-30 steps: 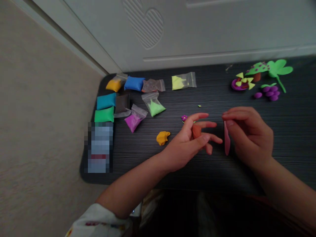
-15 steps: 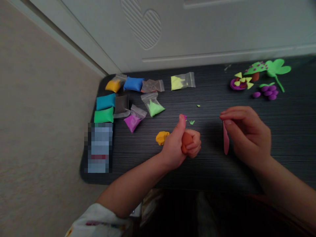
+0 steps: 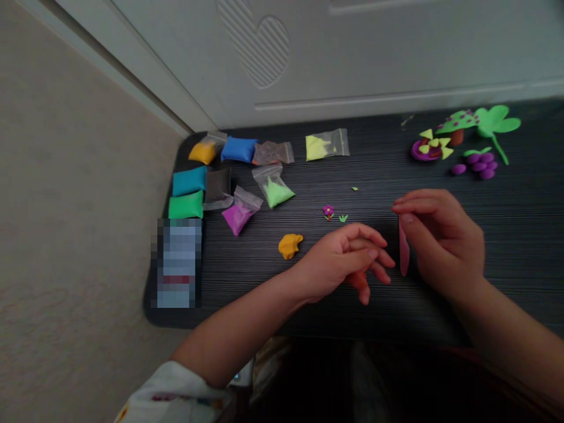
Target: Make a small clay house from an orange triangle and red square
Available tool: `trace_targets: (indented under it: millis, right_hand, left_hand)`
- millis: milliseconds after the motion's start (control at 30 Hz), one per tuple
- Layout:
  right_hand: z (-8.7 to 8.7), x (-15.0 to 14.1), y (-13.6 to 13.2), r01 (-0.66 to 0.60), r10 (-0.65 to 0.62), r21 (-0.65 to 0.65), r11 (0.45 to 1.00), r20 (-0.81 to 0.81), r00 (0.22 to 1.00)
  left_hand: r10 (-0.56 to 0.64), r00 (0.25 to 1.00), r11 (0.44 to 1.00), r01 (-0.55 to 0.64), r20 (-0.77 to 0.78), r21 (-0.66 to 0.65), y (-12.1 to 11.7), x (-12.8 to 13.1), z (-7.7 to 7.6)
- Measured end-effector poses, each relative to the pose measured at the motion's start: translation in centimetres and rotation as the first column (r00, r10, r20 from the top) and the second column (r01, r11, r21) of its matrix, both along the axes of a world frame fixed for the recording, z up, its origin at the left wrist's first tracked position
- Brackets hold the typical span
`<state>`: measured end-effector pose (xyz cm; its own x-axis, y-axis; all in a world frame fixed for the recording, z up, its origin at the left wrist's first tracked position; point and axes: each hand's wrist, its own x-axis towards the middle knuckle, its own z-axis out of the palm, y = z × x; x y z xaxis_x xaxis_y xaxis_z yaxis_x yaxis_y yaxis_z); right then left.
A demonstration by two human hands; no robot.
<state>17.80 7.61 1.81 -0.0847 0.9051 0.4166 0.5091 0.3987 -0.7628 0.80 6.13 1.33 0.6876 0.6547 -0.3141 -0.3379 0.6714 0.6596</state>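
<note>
My left hand (image 3: 341, 264) is over the middle of the dark table, fingers loosely spread towards the right. A bit of orange clay (image 3: 358, 277) shows under its thumb; the palm hides the rest. My right hand (image 3: 440, 241) pinches a flat pink tool (image 3: 404, 249) between thumb and fingertips, its rounded end pointing down. Left of my left hand lies a yellow-orange clay lump (image 3: 289, 246). Beyond that hand are a tiny purple clay flower (image 3: 328, 210), a small green grass-like piece (image 3: 343, 218) and a green scrap (image 3: 355, 188).
Several clay packets, including a blue one (image 3: 238, 150) and a light green one (image 3: 278, 192), lie at left on the table (image 3: 247, 288). A blurred-out screen (image 3: 178, 264) sits near the left edge. At right are purple clay grapes (image 3: 481, 164), a purple bowl (image 3: 423, 153) and a green flower (image 3: 496, 122).
My left hand has opened from a fist around the orange clay and shifted right towards the pink tool, uncovering the purple flower. My right hand has stayed in place.
</note>
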Motion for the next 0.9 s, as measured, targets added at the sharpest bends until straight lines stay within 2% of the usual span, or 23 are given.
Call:
trace_targets:
  millis: [67, 233, 467, 633, 900]
  right_hand:
    - [0.07, 0.03, 0.02, -0.003, 0.003, 0.011, 1.0, 0.003, 1.0]
    - [0.31, 0.08, -0.13, -0.016, 0.016, 0.002, 1.0, 0.035, 0.999]
    - [0.4, -0.05, -0.48, -0.06, 0.059, 0.008, 0.998, 0.025, 0.998]
    - [0.35, -0.06, -0.48, -0.047, 0.046, 0.01, 0.999, 0.011, 0.999]
    - [0.59, -0.08, -0.61, -0.023, 0.023, 0.024, 0.999, 0.018, 1.0]
  left_hand:
    - [0.019, 1.0, 1.0, -0.019, -0.003, -0.009, 0.0, -0.09, 0.19]
    - [0.099, 0.982, 0.995, -0.093, -0.162, 0.043, 0.07, -0.32, 0.52]
    - [0.217, 0.975, 0.976, -0.216, -0.056, 0.015, 0.04, -0.34, 0.48]
    - [0.187, 0.981, 0.978, -0.18, -0.055, 0.101, -0.06, 0.03, 0.49]
    - [0.105, 0.989, 0.992, -0.097, -0.101, 0.075, -0.07, -0.21, 0.32]
